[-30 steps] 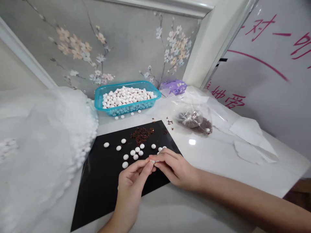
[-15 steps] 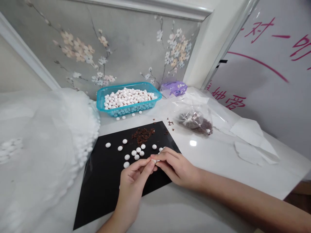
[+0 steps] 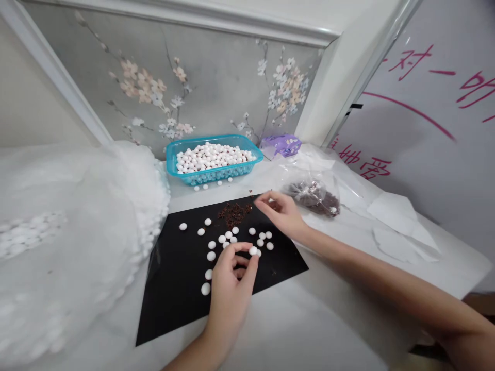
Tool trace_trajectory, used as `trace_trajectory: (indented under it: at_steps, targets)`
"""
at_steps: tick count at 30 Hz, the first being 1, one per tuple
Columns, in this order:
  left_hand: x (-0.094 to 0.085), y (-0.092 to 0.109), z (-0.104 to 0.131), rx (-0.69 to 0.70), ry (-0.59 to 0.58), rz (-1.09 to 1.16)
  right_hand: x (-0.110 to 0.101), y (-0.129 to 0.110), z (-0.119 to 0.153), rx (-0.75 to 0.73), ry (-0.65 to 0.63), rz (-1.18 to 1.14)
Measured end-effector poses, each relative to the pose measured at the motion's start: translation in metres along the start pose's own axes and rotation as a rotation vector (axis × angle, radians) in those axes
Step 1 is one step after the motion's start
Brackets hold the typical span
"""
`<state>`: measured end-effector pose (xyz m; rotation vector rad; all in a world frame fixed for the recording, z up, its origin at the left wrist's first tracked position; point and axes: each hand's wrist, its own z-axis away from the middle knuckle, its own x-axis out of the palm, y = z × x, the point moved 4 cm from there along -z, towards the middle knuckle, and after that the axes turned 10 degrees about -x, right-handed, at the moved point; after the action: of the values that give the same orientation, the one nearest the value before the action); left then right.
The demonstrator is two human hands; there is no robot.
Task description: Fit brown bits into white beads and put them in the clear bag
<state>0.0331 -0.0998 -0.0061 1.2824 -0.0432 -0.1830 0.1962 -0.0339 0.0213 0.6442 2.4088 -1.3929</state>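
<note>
Between the thumb and forefinger of my left hand (image 3: 234,278) is a small white ball (image 3: 253,251), held just above the black mat (image 3: 174,304). My right hand (image 3: 281,210) is over the mat's far edge, right of a pile of small dark brown pieces (image 3: 234,214). Its thumb and fingertips are pinched together; whether something tiny is between them I cannot make out. Several loose white balls (image 3: 211,256) lie on the mat around my left hand, and a few more (image 3: 269,246) sit to its right.
Behind the mat stands a blue plastic tray (image 3: 176,173) heaped with white balls. A large translucent bag of white balls (image 3: 88,247) fills the left. A clear bag of dark pieces (image 3: 315,196), a purple packet (image 3: 282,145) and white paper (image 3: 402,216) lie to the right.
My hands were together at a white ball. My right hand has let go and moved away towards the brown pile; the left keeps the ball. The view has shifted slightly.
</note>
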Motion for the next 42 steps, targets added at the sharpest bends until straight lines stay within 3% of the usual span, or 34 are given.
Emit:
trace_trajectory:
  at_steps: [2,6,12,16,21,25,29,32,35,37,39,42]
  targets:
    - [-0.001,-0.001,0.001,0.03,0.018,-0.055,0.013,0.018,-0.029,0.057,-0.107,0.221]
    - [-0.003,-0.001,0.002,0.07,0.053,-0.1,0.039,0.04,-0.081,0.078,-0.094,0.342]
    - [-0.005,0.001,0.001,0.151,0.084,-0.125,0.067,0.045,-0.107,0.125,-0.088,0.421]
    - [-0.004,0.0,0.0,0.168,0.069,-0.169,0.059,0.03,-0.092,0.092,-0.083,0.416]
    - [-0.004,-0.005,0.0,0.056,0.053,-0.048,0.032,-0.011,-0.022,-0.056,-0.064,0.212]
    - [-0.006,-0.006,0.001,-0.052,0.062,0.12,0.024,-0.04,0.027,-0.304,-0.299,0.117]
    - [-0.008,-0.002,0.002,-0.048,0.084,0.107,0.021,-0.053,0.035,-0.417,-0.375,0.107]
    - [-0.009,-0.001,0.002,-0.055,0.077,0.142,0.02,-0.05,0.029,-0.371,-0.446,0.041]
    - [-0.009,-0.002,0.001,-0.073,0.07,0.202,0.019,-0.031,0.021,-0.188,-0.533,-0.131]
    - [-0.008,-0.003,0.0,-0.068,0.065,0.232,0.015,-0.012,0.013,-0.103,-0.441,-0.143]
    - [-0.008,-0.003,-0.001,-0.055,0.063,0.246,0.015,0.002,0.006,-0.124,-0.344,-0.057]
    - [-0.006,-0.004,-0.002,-0.043,0.057,0.245,0.024,0.012,0.001,-0.18,-0.346,0.017]
